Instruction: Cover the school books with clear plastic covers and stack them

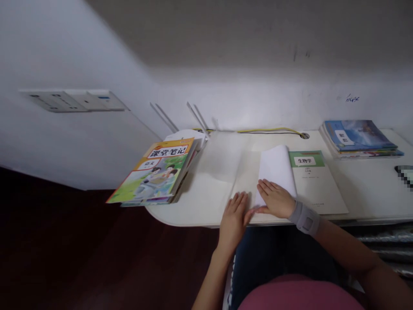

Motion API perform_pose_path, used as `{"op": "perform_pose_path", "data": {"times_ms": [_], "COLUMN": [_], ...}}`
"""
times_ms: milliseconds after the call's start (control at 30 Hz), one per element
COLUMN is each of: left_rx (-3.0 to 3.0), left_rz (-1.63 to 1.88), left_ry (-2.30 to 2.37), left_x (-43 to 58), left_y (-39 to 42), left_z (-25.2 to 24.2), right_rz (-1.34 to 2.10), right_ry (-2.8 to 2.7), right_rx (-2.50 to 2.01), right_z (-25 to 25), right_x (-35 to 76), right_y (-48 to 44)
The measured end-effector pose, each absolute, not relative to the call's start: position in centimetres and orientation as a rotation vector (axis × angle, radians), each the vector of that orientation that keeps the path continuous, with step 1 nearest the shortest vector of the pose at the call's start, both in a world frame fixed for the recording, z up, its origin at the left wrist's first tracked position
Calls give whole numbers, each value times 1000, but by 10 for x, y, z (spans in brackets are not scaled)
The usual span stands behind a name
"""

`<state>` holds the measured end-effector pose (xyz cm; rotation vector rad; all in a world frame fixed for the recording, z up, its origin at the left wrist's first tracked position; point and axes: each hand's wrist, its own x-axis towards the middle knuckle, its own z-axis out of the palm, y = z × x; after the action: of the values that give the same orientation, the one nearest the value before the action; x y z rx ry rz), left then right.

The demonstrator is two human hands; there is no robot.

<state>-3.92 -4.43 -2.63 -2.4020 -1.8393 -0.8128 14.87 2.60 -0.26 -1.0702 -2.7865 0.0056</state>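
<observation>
A biology book [318,185] with a green and pale cover lies flat on the white desk [183,215]. Along its left side, a white sheet [274,161] is bent over with a rounded fold. A translucent sheet [222,157] spreads leftward from there, its far left part raised off the desk. My left hand [235,217] rests flat on the translucent sheet near the desk's front edge, fingers extended. My right hand [276,200], with a grey wristband, lies with outstretched fingers on the white sheet. The two thumbs meet or nearly meet.
At the left, a stack of books [161,172] overhangs the desk edge. Behind it stands a white router [187,133] with several antennas. A yellow cable [267,130] runs along the wall to a hole. More books [359,135] are piled at the right, near a dark-edged device [405,174].
</observation>
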Motion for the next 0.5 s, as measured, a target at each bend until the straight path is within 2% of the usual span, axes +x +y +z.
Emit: {"op": "perform_pose_path", "data": {"times_ms": [133, 300, 500], "left_rx": [-2355, -2350, -2299], "left_rz": [-858, -692, -667], "left_ry": [-1888, -1802, -1772], "left_x": [-40, -36, -34], "left_y": [-44, -45, -45], "left_z": [-28, -28, -29], "right_rz": [60, 127, -15], "right_ry": [-2785, -2816, -2895], "right_rx": [-1048, -923, -1198], "right_z": [-3, 9, 27], "right_x": [142, 149, 160], "right_y": [12, 15, 71]}}
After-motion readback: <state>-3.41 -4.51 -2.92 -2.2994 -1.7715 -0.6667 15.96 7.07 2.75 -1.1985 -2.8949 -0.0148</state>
